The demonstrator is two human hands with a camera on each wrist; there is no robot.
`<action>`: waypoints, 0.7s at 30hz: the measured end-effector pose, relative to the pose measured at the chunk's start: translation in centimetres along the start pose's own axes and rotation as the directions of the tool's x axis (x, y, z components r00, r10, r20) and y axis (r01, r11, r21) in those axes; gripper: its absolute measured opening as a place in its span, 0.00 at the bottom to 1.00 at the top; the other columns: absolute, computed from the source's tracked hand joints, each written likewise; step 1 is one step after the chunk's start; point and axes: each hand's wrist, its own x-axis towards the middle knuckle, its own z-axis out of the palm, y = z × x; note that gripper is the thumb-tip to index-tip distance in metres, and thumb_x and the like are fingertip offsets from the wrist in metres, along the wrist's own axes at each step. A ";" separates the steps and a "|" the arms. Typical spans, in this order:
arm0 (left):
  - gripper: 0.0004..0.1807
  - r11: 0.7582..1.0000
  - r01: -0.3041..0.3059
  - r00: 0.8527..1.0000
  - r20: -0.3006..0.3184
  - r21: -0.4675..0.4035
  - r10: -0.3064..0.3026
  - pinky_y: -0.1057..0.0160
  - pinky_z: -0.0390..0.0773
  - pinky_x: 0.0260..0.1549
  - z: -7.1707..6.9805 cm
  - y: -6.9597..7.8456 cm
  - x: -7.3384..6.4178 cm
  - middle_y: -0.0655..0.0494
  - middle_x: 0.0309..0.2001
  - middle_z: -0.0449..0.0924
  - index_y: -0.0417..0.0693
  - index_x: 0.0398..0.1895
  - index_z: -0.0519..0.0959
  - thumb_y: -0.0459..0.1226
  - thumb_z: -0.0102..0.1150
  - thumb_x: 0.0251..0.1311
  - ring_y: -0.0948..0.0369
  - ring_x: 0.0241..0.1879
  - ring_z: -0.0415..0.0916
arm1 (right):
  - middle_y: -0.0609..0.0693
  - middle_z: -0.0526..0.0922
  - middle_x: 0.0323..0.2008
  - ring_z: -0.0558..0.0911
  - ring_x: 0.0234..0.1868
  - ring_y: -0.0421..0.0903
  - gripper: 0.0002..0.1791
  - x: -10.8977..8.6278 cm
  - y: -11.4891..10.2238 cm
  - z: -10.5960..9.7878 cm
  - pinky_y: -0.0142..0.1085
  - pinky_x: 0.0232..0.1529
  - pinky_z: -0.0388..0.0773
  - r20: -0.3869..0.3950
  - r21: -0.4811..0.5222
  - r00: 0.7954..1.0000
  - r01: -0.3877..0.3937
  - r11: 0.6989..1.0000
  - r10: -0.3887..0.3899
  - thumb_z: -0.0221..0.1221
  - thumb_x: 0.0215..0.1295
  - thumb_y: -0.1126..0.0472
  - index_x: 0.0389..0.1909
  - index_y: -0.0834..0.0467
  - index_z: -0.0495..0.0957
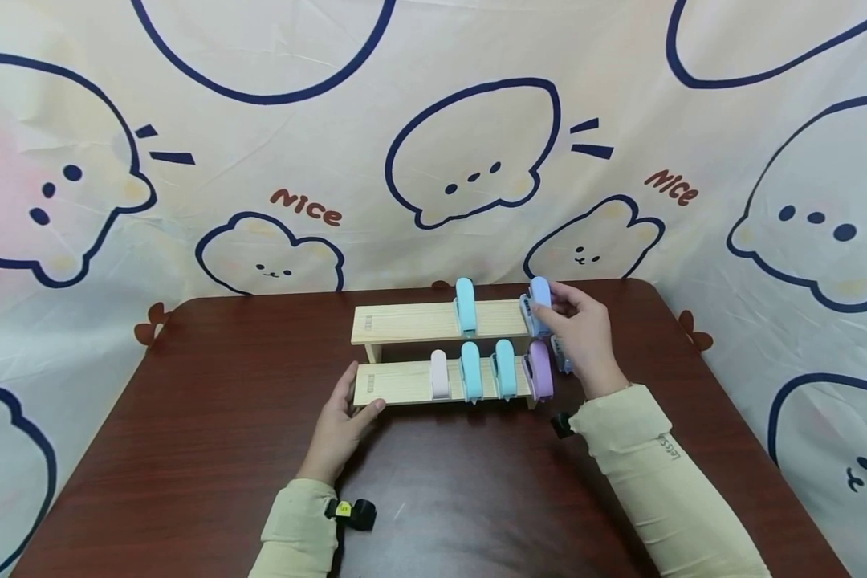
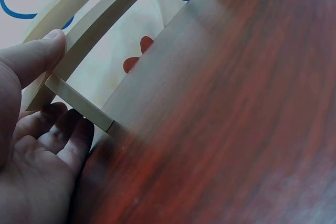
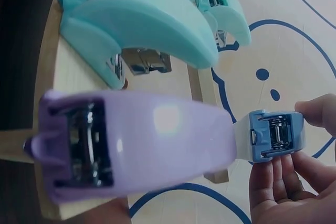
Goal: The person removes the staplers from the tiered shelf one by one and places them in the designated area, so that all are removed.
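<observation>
A two-tier wooden stand (image 1: 397, 385) sits on the table. My left hand (image 1: 335, 437) grips the left end of its front, lower tier, thumb on top and fingers below, as the left wrist view shows (image 2: 39, 145). At the right end of the upper tier my right hand (image 1: 585, 337) pinches a light blue stapler (image 1: 540, 295) between thumb and fingers. In the right wrist view that blue stapler (image 3: 275, 135) lies beyond a purple stapler (image 3: 173, 140). The purple stapler (image 1: 539, 371) stands at the lower tier's right end.
Left of the purple one, two teal staplers (image 1: 471, 373) and a whitish stapler (image 1: 439, 376) stand on the lower tier. One teal stapler (image 1: 466, 309) is on the upper tier. Another bluish stapler (image 1: 562, 355), partly hidden, lies beside the stand. A patterned cloth (image 1: 470, 249) hangs behind the table (image 1: 209, 449).
</observation>
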 end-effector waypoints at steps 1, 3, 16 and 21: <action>0.48 1.000 -0.007 1.000 0.001 0.002 0.007 0.79 0.72 0.49 0.0 0.0 0.0 0.37 0.74 0.59 0.42 0.81 0.47 0.29 0.65 0.64 0.51 0.67 0.64 | 0.54 0.79 0.51 0.73 0.48 0.47 0.28 0.0 0.1 -0.1 0.27 0.39 0.78 -0.001 0.000 1.000 -0.004 1.000 0.004 0.68 0.65 0.54 0.65 0.55 0.77; 0.48 1.000 -0.002 1.000 0.003 -0.008 0.002 0.78 0.73 0.49 0.0 0.0 0.0 0.38 0.74 0.59 0.43 0.81 0.47 0.29 0.65 0.64 0.51 0.67 0.64 | 0.54 0.79 0.51 0.73 0.48 0.48 0.28 0.0 0.2 -0.2 0.27 0.39 0.77 -0.004 -0.002 1.000 -0.009 1.000 0.009 0.68 0.65 0.53 0.65 0.55 0.77; 0.48 1.000 0.004 1.000 0.015 -0.030 -0.004 0.80 0.71 0.49 0.0 0.3 -0.1 0.39 0.75 0.58 0.43 0.81 0.45 0.28 0.64 0.65 0.51 0.68 0.63 | 0.55 0.78 0.53 0.73 0.50 0.49 0.29 0.1 0.9 -1.2 0.29 0.44 0.78 -0.007 -0.025 0.999 -0.041 0.999 0.041 0.67 0.66 0.52 0.66 0.55 0.76; 0.48 1.000 0.001 1.000 0.013 -0.025 -0.001 0.80 0.71 0.50 0.1 0.3 0.0 0.39 0.75 0.58 0.43 0.81 0.46 0.28 0.64 0.64 0.51 0.68 0.63 | 0.55 0.77 0.54 0.72 0.50 0.49 0.29 0.2 1.0 -1.6 0.30 0.44 0.78 -0.017 -0.033 0.999 -0.047 0.998 0.046 0.67 0.66 0.53 0.66 0.56 0.76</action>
